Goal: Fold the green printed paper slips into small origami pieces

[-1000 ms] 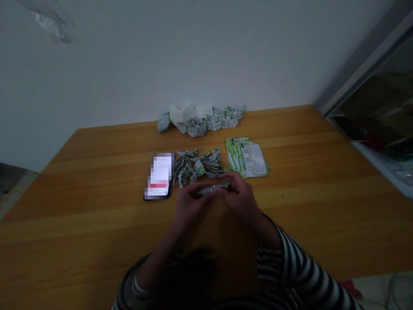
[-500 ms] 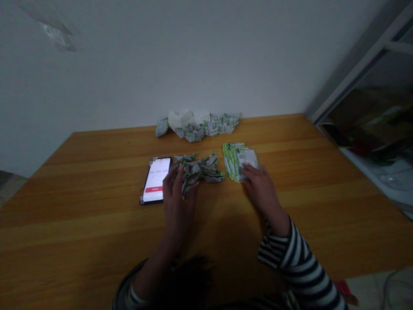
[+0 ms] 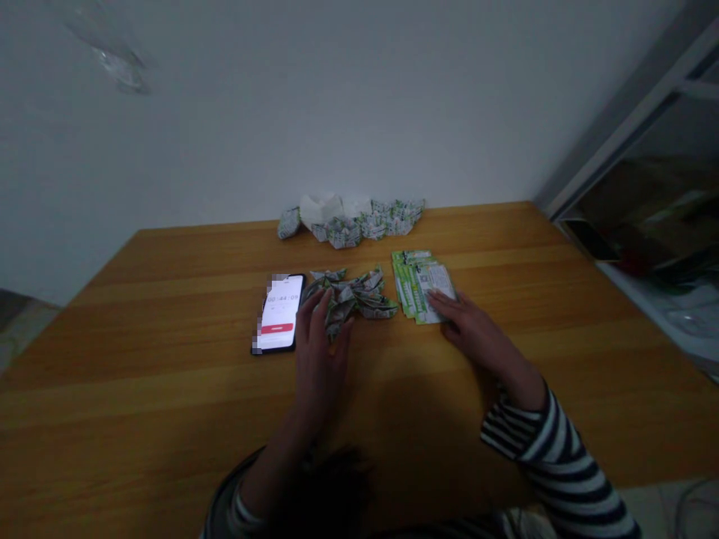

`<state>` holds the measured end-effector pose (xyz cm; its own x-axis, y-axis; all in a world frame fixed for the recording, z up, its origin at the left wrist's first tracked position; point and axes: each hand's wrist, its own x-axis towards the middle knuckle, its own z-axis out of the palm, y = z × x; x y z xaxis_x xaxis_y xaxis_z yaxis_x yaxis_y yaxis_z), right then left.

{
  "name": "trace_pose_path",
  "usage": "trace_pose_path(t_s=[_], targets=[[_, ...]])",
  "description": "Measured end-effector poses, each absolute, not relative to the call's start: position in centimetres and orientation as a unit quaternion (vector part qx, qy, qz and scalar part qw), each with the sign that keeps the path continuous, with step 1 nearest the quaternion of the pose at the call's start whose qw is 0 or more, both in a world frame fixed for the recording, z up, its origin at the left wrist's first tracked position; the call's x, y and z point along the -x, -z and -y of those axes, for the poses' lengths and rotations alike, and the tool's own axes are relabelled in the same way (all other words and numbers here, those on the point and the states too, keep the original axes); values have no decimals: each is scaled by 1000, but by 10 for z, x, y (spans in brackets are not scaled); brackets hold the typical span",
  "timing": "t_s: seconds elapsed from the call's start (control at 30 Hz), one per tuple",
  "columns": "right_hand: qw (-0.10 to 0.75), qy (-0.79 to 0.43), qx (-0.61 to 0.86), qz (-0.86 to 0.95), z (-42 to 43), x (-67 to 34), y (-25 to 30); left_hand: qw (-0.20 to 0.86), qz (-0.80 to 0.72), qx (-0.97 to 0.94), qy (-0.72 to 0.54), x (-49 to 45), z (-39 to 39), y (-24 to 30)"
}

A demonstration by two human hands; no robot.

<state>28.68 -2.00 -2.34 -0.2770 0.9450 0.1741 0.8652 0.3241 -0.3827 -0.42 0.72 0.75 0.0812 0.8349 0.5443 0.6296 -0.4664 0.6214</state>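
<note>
My left hand (image 3: 320, 355) rests at the near left edge of several folded, printed paper pieces (image 3: 362, 296), thumb apart from the fingers. Its fingertips touch or nearly touch the paper; I cannot tell which. To the right, green-and-white printed leaflets (image 3: 416, 288) lie in an overlapping stack. The fingers of my right hand (image 3: 472, 329) lie stretched out on the top leaflet's right side, and the hand hides part of that edge. Neither hand grips anything.
A phone (image 3: 281, 311) showing a timer lies left of my left hand. Along the wall stand more folded printed paper pieces (image 3: 365, 224), white tissue-like paper (image 3: 320, 208) and a small wrapped bundle (image 3: 289, 223). Another dark phone-like object (image 3: 589, 239) lies past the wooden table's (image 3: 168, 314) right edge.
My right hand has shifted a little right and lies flatter on the leaflets, with the top one slightly further right. My left hand keeps its place by the folded paper. The view has shifted slightly.
</note>
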Motion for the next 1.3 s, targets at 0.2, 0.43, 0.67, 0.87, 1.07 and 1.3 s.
trace_pose_path(t_s=[0.2,0.43,0.67,0.87,1.07,1.3], targets=[[243,-90,573,777,25,-288,30,109,-496,-725,-466,5,-6,-7],[263,-65,606,748,22,-288,36,137,-487,-734,-453,5,-4,-4],[352,-5,615,706,19,-289,44,268,-477,-727,-416,0,2,4],[384,82,628,671,19,-287,46,374,-478,-683,-406,-7,4,3],[371,108,593,707,21,-275,32,476,-466,-615,-422,-10,3,9],[380,58,381,841,48,-186,5,768,-374,-317,-411,-17,5,1]])
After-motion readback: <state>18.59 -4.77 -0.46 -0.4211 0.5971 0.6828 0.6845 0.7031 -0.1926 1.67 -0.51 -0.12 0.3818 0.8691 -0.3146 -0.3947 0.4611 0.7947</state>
